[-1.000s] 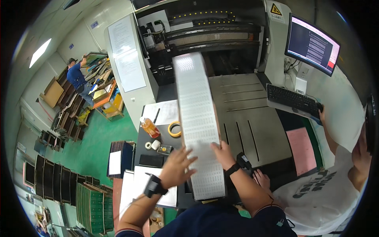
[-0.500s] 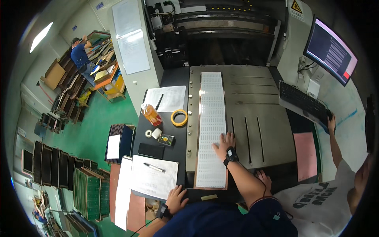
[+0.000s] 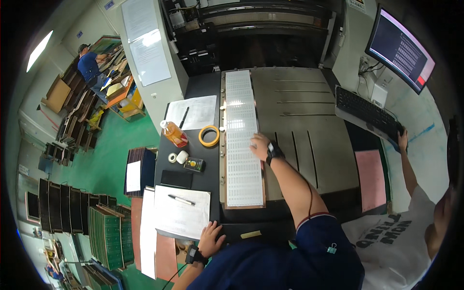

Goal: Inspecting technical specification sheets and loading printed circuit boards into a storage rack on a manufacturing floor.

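While right hand [image 3: 261, 146] rests fingers-apart on long white printed panel [image 3: 240, 111], panel lies along left side of slotted metal bed [image 3: 333, 159]; left hand [image 3: 210, 239], fingers apart, at black worktop [image 3: 207, 173] edge.

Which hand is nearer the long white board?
Right. The right hand lies on the board; the left hand is apart from it, at the near edge of the table.
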The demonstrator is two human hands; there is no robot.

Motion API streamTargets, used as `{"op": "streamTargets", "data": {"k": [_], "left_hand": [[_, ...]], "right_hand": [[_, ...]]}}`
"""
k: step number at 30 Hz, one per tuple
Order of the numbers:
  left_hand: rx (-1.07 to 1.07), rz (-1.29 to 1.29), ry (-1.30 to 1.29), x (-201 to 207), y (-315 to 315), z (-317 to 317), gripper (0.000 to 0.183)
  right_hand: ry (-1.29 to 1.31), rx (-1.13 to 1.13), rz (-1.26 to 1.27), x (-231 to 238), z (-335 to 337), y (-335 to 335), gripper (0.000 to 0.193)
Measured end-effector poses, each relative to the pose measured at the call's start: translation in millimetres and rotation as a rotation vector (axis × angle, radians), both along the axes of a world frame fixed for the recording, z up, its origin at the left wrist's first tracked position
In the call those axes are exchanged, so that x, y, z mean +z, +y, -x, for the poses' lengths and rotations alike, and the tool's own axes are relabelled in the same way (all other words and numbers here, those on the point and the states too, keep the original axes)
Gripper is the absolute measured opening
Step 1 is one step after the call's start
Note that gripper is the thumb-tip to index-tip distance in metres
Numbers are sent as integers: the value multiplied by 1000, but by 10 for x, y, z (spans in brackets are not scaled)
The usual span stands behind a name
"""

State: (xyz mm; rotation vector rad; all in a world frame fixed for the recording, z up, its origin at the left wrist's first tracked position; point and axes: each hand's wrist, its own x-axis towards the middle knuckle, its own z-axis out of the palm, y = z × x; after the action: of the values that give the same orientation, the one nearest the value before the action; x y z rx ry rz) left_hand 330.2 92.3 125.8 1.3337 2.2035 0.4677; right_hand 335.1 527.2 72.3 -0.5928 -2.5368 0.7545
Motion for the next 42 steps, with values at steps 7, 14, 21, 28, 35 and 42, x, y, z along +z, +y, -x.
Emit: {"op": "streamTargets", "data": {"k": [7, 14, 21, 28, 35, 42], "left_hand": [[-43, 43, 53, -24, -2, -2, 46], [-64, 26, 40, -55, -37, 51, 46], [-108, -17, 51, -50, -27, 55, 44], [-97, -26, 53, -62, -78, 54, 40], [-19, -88, -37, 78, 37, 106, 32], [673, -260, 188, -46, -652, 562, 40]], "right_hand": [[22, -244, -28, -131, -1021, -894, 38], [-138, -163, -43, -33, -1048, -927, 44], [-329, -55, -70, 167, -808, -602, 42], [-151, -56, 118, 23, -847, -634, 45], [-84, -118, 113, -39, -989, -668, 50], [-63, -76, 175, -47, -1133, -791, 48]]}}
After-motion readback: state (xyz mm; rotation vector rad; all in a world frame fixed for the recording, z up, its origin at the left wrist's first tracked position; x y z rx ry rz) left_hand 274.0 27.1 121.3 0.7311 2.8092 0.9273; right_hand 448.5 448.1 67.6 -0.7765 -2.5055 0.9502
